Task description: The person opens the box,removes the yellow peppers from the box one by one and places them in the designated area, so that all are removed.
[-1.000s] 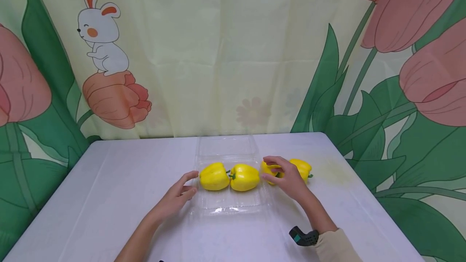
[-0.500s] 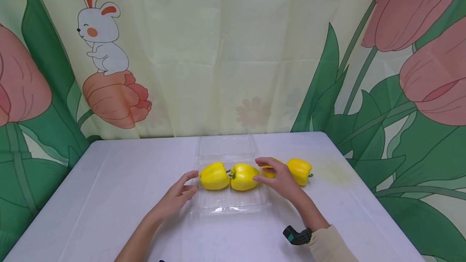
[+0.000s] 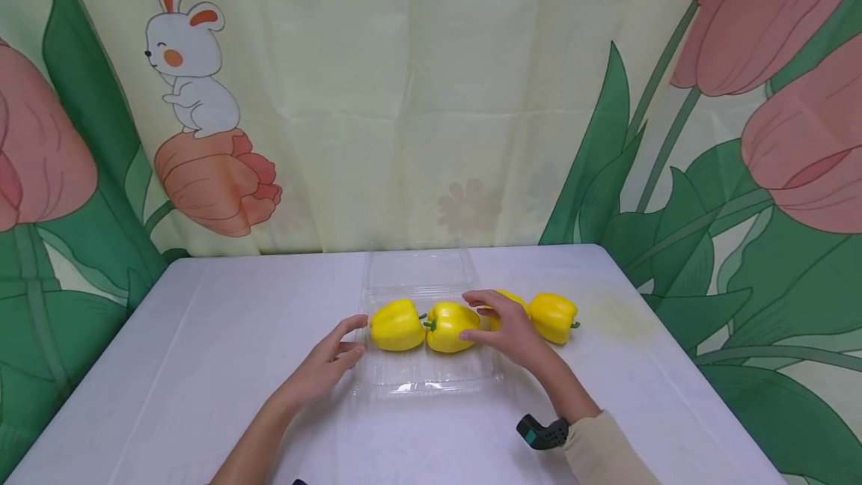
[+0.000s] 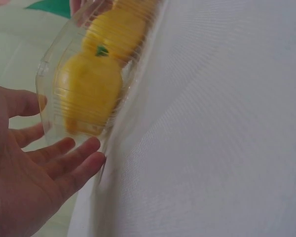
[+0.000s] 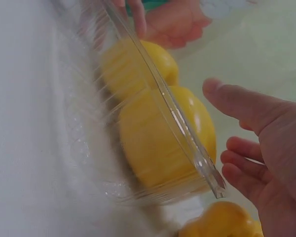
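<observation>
Two yellow bell peppers, a left one [image 3: 396,326] and a right one [image 3: 450,331], lie side by side in a clear plastic clamshell container [image 3: 404,375], stems facing each other. Its lid [image 3: 420,269] is folded back. At the container's left end, my left hand [image 3: 323,365] rests its spread fingers against the wall; the left wrist view shows the thumb at the rim. My right hand [image 3: 508,331] hovers by the right pepper at the right rim, thumb and fingers parted. In the right wrist view, a gap shows between this hand [image 5: 271,143] and the pepper [image 5: 160,138].
Outside the container, on the right, a yellow pepper [image 3: 552,318] lies on the white table [image 3: 202,365]. Another yellow pepper [image 3: 513,296] is partly hidden behind my right hand. A printed curtain [image 3: 350,111] hangs behind the table.
My right hand has moved left, from over the peppers outside to the right pepper in the container. My left hand, the container and the peppers have stayed in place.
</observation>
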A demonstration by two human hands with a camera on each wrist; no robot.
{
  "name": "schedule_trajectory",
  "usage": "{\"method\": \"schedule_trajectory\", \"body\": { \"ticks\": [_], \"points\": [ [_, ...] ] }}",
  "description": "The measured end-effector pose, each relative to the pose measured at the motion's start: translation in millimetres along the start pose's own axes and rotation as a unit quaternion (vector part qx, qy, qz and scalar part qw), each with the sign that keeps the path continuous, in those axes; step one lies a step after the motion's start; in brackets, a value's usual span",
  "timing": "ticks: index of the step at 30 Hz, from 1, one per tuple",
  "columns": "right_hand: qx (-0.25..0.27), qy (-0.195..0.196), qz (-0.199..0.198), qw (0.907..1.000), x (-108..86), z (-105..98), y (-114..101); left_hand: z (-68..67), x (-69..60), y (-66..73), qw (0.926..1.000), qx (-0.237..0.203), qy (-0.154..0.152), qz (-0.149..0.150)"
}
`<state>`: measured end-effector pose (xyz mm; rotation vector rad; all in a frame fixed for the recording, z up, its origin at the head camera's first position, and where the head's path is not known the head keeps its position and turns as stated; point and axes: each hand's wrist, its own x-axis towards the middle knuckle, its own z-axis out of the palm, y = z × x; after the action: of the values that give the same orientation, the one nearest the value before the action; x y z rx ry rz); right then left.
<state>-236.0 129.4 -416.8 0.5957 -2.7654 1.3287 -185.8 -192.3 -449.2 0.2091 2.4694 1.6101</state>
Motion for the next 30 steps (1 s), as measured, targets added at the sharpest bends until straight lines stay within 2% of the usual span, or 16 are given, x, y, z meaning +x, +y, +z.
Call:
{"method": "schedule_trajectory", "body": {
  "ticks": [6, 17, 22, 30],
  "points": [
    [-0.027, -0.016, -0.009, 0.9995, 4.7, -0.1, -3.4, -0.6, 0.2, 0.2, 1.0000, 0.001, -0.001, 0.001],
    [-0.038, -0.038, -0.006, 0.9985, 9.0, 2.5, -8.3, 0.0, 0.5, 0.8, 1.0000, 0.002, 0.000, 0.000],
    [-0.058, -0.046, -0.004, 0.9972, 11.6, 5.1, -9.0, 0.6, 0.8, 0.4, 0.9999, 0.001, 0.008, -0.014],
    [-0.071, -0.055, -0.002, 0.9960, 15.0, 8.1, -5.6, 0.6, 0.5, 1.0, 1.0000, 0.002, 0.007, -0.006]
  ]
}}
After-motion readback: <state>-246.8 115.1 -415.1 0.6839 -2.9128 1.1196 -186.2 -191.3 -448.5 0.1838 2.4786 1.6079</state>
